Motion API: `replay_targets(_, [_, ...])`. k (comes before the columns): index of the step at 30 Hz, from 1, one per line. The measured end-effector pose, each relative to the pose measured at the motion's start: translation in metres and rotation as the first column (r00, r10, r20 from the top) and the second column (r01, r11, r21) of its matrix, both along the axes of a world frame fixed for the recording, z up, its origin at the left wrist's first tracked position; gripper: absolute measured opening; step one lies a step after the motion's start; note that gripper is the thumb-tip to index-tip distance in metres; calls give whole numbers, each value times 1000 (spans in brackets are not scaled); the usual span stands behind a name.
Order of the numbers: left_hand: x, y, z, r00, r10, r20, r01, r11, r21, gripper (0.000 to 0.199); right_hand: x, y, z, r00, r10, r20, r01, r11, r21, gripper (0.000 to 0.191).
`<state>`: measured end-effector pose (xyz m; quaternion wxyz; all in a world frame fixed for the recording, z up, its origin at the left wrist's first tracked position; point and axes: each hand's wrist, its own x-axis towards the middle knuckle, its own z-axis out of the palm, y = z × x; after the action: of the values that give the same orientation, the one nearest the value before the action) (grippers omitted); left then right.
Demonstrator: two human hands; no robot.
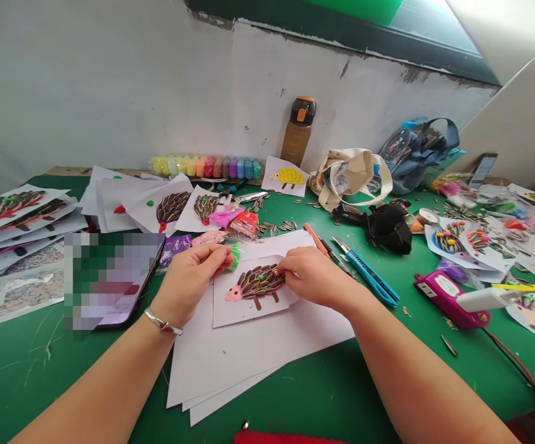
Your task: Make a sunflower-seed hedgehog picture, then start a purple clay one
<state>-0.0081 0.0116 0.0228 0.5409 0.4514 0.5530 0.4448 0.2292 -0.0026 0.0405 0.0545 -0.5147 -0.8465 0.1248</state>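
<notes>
A card with a hedgehog picture lies on a stack of white paper in front of me. The hedgehog has a pink clay face, brown legs, a back of striped sunflower seeds and small green dots. My left hand is closed in a pinch at the card's upper left, on a clear-wrapped packet of green clay. My right hand rests at the card's right side. Its fingertips are pressed together against the seeds at the hedgehog's rear; whatever they hold is hidden.
Left of the paper lies a phone. On the right are a blue utility knife and a magenta device. Behind are loose sunflower seeds, a row of coloured clay packs, a bottle and finished hedgehog cards.
</notes>
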Motion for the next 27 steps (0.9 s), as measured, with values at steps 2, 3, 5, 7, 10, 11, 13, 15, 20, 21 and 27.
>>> replay_targets(2, [0,0,-1,1000,-8,-23,9,1000,18,33,1,0,-1,1000,25,10,-25,1000,-1,27])
replay_targets(3, [0,0,-1,999,-14,-36,15,1000,23,33,1,0,-2,999,38,16,-38,999,-1,26])
replay_targets(5, [1,-1,0,998,-28,-60,30,999,33,31,1,0,-3,998,53,24,-53,999,3,24])
replay_targets(7, [2,-2,1,995,-48,-83,51,998,39,30,1,0,-3,998,59,24,-59,998,10,23])
replay_targets(10, [2,-2,2,984,-79,-158,88,995,54,29,-1,1,-4,998,59,35,-60,998,17,22])
replay_targets(11, [2,-3,2,977,-84,-197,99,993,64,30,-1,1,-4,997,58,46,-59,998,20,23])
replay_targets(13, [1,-3,2,961,-87,-264,114,990,87,30,-3,1,-5,995,49,82,-52,998,33,24])
replay_targets(15, [1,-3,3,951,-88,-295,123,987,103,30,-4,1,-6,991,35,131,-42,998,53,25])
replay_targets(20, [2,-3,5,944,-96,-314,140,982,123,32,-9,-1,-5,971,45,236,-71,992,101,25])
replay_targets(21, [2,-3,6,941,-98,-323,145,981,125,31,-10,-2,-4,967,47,250,-76,991,106,25])
replay_targets(27, [1,-3,5,920,-119,-372,172,978,114,31,-11,-3,-3,978,6,209,-38,988,152,18])
